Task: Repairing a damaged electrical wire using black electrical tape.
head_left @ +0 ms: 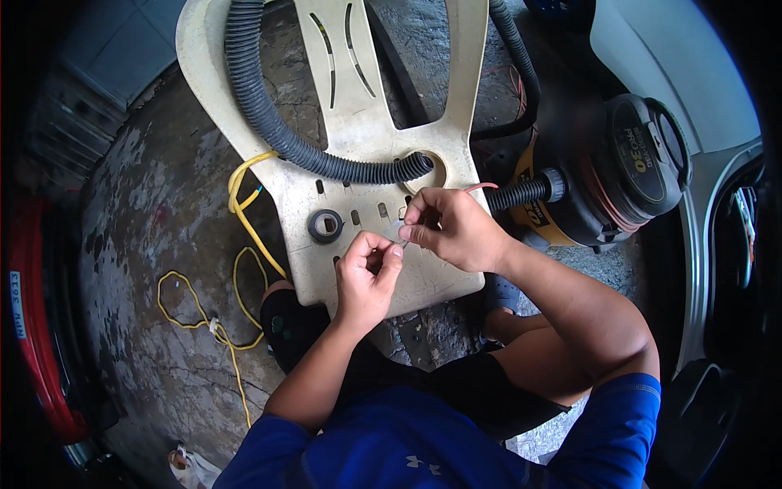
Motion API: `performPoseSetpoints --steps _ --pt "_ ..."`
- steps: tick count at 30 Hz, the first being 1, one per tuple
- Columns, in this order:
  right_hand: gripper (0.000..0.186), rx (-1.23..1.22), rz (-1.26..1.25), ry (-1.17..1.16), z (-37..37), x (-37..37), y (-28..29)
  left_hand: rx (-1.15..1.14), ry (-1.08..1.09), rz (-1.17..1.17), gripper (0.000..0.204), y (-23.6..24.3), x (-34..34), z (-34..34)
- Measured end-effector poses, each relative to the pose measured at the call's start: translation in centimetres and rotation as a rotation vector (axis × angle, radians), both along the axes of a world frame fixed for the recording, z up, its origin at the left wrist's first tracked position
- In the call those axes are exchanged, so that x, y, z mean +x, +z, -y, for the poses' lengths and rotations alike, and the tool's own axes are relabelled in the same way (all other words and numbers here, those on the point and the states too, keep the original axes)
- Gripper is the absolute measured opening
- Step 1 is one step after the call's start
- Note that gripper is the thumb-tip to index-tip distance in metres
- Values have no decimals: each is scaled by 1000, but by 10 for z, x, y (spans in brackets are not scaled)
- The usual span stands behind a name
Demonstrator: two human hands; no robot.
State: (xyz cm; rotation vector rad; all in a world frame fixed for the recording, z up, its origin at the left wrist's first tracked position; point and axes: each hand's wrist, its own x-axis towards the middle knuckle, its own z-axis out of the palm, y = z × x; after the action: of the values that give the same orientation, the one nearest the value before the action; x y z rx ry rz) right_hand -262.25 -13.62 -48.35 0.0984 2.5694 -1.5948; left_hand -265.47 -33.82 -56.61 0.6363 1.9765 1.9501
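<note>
Over the seat of a cream plastic chair [391, 281], my two hands nearly meet at the fingertips. My left hand [366, 281] is closed in a pinch on something too small to make out. Thumb and fingers of my right hand [456, 228] are pressed together on a thin wire; a red-orange length of wire [482, 186] shows beyond its knuckles. A small pale bit [397, 225] shows between the fingertips, its kind unclear. Left of my hands, a roll of black tape [326, 226] lies flat on the seat.
A black corrugated hose [269, 122] curves across the chair, its end on the seat. At right stands a black and yellow vacuum cleaner [619, 171] beside an open car door [700, 244]. A yellow cord [236, 346] loops over the worn concrete floor, left of my legs.
</note>
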Motion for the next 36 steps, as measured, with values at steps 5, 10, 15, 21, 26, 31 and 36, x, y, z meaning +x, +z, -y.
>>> performPoseSetpoints --steps 5,10,15,21,26,31,36 --pt "25 -99 122 -117 -10 0 -2 47 -12 51 12 -2 -1 4" --pt "28 -65 87 -152 -11 -3 -1 117 -29 100 13 -1 -4 1" --pt "36 -234 -47 -378 -29 -13 1 101 -94 147 8 -6 -5 4" --pt "24 375 -238 165 -20 2 -29 85 -147 282 17 4 -1 4" --pt "23 302 9 201 -15 0 -21 -5 -187 446 11 -2 2 6" --pt "18 154 48 213 -13 2 -18 71 -182 431 8 1 10 2" --pt "18 96 31 232 -12 2 -20 66 -130 377 11 -2 12 -1"
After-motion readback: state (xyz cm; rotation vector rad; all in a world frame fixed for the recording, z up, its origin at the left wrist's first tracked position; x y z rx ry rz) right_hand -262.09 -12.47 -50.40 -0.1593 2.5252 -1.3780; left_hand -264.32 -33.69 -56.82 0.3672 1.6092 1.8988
